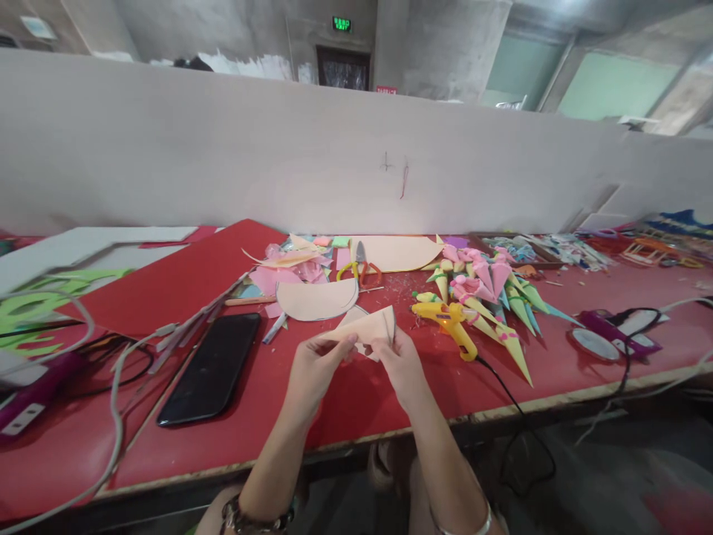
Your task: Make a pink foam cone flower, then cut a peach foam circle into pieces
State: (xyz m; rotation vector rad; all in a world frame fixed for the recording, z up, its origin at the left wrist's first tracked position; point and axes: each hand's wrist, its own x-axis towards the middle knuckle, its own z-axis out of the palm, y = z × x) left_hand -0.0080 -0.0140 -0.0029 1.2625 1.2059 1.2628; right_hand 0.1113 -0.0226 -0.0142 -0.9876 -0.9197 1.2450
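Observation:
Both hands hold one cream sheet (368, 325) of paper or thin foam just above the red table, its edges curled over each other. My left hand (313, 371) pinches its left end between thumb and fingers. At the right end, my right hand (402, 365) grips it with the thumb on the near side; the fingertips behind it are hidden. Just beyond lies a half-round cream piece (317, 299) with a dark outline. A yellow glue gun (445, 318) lies to the right of my right hand, near several small paper cones (515, 349) with pink and green trim.
On the left lie a black phone (212, 368), a red sheet (167, 286) and white cables (116, 401). Scissors (361, 256) and paper scraps (287, 267) lie farther back, before a pale partition (250, 148). A purple tool (618, 334) with a black cord is at right.

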